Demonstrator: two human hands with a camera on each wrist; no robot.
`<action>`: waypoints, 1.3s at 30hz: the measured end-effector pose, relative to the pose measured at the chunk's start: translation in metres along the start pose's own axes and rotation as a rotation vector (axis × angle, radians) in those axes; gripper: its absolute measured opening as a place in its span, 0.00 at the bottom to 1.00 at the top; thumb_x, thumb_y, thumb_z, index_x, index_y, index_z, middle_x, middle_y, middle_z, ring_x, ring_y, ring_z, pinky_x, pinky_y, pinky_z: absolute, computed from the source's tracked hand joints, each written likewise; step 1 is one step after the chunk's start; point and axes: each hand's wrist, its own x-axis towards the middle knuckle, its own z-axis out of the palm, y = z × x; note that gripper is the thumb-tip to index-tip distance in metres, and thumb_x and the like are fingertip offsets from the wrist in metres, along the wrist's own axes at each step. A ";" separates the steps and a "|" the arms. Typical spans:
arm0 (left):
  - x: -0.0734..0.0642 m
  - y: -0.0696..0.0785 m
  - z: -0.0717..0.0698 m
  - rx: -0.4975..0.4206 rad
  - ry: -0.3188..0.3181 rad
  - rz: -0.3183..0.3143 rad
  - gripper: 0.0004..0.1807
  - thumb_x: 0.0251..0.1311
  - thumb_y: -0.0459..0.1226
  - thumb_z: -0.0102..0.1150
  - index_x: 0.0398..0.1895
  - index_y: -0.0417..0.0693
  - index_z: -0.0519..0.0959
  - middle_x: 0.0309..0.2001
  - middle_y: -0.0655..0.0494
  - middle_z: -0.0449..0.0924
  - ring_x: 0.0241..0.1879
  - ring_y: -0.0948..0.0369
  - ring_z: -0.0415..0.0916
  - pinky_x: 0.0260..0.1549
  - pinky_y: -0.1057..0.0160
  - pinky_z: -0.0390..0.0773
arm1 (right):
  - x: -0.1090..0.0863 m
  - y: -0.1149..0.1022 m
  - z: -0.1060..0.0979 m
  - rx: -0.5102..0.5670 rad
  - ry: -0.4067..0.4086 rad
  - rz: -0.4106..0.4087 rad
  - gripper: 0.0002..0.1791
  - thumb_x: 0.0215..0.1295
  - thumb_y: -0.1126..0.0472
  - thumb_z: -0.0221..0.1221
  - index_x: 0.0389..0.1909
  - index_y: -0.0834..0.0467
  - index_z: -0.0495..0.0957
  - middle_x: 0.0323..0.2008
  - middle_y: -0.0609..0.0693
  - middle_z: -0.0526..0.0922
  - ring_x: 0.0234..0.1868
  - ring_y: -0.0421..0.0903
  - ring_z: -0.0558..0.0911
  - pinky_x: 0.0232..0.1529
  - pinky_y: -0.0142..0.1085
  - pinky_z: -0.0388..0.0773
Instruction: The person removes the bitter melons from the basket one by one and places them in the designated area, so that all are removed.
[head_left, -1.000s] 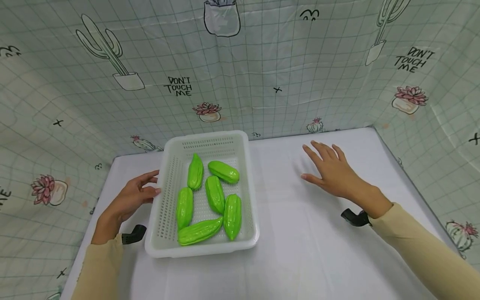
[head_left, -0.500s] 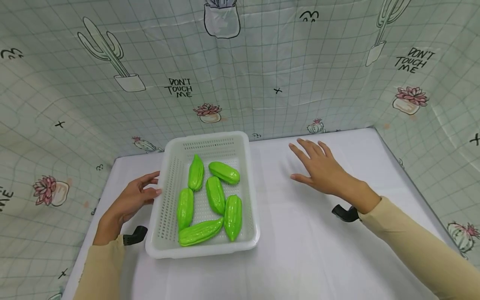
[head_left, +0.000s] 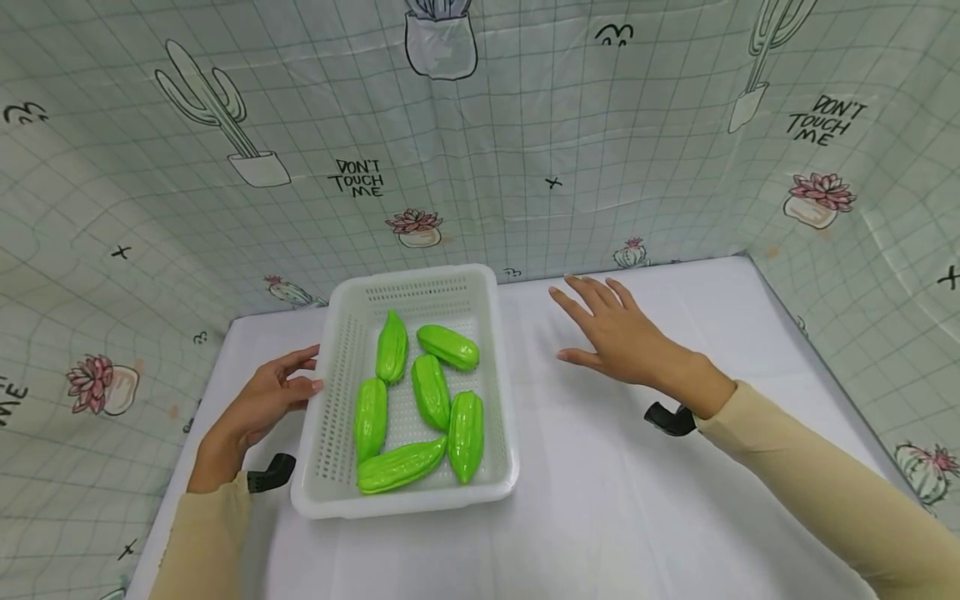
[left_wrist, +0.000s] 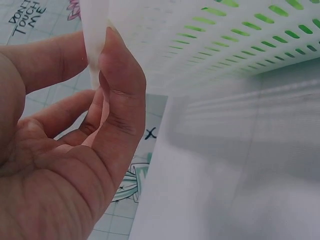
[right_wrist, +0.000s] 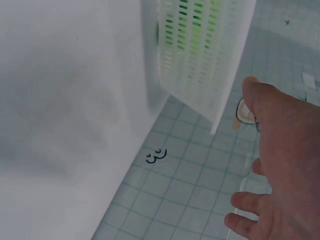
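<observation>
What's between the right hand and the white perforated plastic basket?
Nothing but a bare stretch of white cloth-covered tabletop separates right hand and basket, per head view.

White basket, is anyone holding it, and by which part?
Yes: the left hand pinches the basket by its left rim; the right hand holds nothing.

I receive the head view bright and even. The light seems to fall from above: glints sit on the green vegetables (head_left: 431, 392), and a soft shadow spreads on the white table (head_left: 570, 533) under the right sleeve (head_left: 810, 467). Near the left edge the grid of the printed cloth (head_left: 480, 133) bends. Both wrist views are dimmer and softer; in the left one the basket (left_wrist: 180, 65) looks milky.
</observation>
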 end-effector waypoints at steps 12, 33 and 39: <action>-0.001 -0.002 0.000 0.006 0.005 -0.007 0.40 0.75 0.28 0.58 0.83 0.31 0.51 0.67 0.33 0.63 0.42 0.69 0.85 0.45 0.65 0.87 | 0.024 -0.016 0.001 -0.038 -0.016 -0.070 0.52 0.70 0.39 0.68 0.84 0.59 0.56 0.81 0.66 0.56 0.79 0.67 0.60 0.79 0.65 0.51; -0.001 -0.001 0.000 -0.004 0.006 -0.031 0.41 0.76 0.29 0.59 0.84 0.34 0.50 0.66 0.35 0.63 0.43 0.68 0.84 0.46 0.65 0.87 | 0.057 -0.043 -0.001 -0.066 -0.051 -0.187 0.50 0.72 0.38 0.65 0.84 0.58 0.56 0.81 0.65 0.57 0.80 0.63 0.59 0.81 0.60 0.51; 0.000 -0.001 0.000 -0.009 0.005 -0.035 0.41 0.76 0.29 0.59 0.84 0.34 0.50 0.66 0.35 0.63 0.44 0.68 0.84 0.46 0.65 0.87 | 0.066 -0.050 -0.002 -0.077 -0.069 -0.208 0.50 0.71 0.38 0.66 0.84 0.57 0.56 0.82 0.64 0.56 0.81 0.63 0.59 0.81 0.61 0.52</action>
